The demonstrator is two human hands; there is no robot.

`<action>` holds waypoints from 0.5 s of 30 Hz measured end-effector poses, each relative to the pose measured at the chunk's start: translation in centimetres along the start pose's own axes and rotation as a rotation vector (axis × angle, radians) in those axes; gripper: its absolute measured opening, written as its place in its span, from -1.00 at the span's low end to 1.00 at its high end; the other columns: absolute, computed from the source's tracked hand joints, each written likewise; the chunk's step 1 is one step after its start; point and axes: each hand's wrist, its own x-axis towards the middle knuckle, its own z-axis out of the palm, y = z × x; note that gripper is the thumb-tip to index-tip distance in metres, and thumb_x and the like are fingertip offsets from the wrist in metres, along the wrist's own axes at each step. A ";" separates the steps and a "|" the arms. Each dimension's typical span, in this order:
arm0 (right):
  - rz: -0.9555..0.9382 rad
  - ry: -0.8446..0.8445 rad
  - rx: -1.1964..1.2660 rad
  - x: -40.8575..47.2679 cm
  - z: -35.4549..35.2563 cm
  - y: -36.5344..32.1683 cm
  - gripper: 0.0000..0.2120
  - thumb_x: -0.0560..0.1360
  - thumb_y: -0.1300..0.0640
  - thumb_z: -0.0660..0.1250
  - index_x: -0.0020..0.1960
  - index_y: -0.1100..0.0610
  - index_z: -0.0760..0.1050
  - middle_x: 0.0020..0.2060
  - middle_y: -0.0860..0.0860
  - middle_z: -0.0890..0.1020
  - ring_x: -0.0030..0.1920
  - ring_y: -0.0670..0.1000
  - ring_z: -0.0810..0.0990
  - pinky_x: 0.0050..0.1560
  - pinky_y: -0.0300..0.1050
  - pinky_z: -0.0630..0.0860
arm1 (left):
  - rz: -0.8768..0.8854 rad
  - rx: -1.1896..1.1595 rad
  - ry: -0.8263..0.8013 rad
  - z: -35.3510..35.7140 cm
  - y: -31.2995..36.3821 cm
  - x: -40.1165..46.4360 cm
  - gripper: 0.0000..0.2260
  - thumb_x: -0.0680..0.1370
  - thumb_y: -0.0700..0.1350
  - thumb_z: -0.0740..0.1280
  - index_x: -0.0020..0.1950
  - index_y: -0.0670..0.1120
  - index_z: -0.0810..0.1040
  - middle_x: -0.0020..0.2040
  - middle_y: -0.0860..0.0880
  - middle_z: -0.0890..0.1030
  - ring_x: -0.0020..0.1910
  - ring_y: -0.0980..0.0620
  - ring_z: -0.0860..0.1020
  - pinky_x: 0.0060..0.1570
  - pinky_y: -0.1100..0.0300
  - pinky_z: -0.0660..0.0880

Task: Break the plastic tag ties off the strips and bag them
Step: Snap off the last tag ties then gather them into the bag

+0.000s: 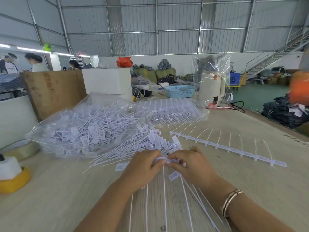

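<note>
Tag ties (164,160) still joined on one strip sit between the person's two hands at the near middle of the wooden table (66,190), their thin tails fanning back toward the body. In the head view, the left hand (143,166) curls its fingers round the strip's left part, and the right hand (192,166) pinches the part just beside it, thumbs close together. Loose ties lie in a heap (142,148) just beyond the hands, touching the open clear bag (87,126) already holding many. Another full strip (229,149) lies to the right, untouched. A second bag of strips (175,109) lies farther back. To snap cleanly, the hands should probably stay close on either side of one joint and bend sharply, keeping tails free of tangles.
</note>
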 end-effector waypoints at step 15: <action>0.132 -0.101 0.494 0.1 -0.8 -0.8 -0.77 0.55 0.14 0.26 -0.21 -0.13 0.52 -0.42 -0.18 0.57 -0.37 0.09 0.50 -0.29 -0.09 0.40 | 0.053 0.000 0.067 -0.5 0.3 0.2 -0.77 0.57 0.06 0.25 -0.19 -0.06 0.43 -0.34 0.05 0.43 -0.34 0.11 0.36 -0.32 0.30 0.13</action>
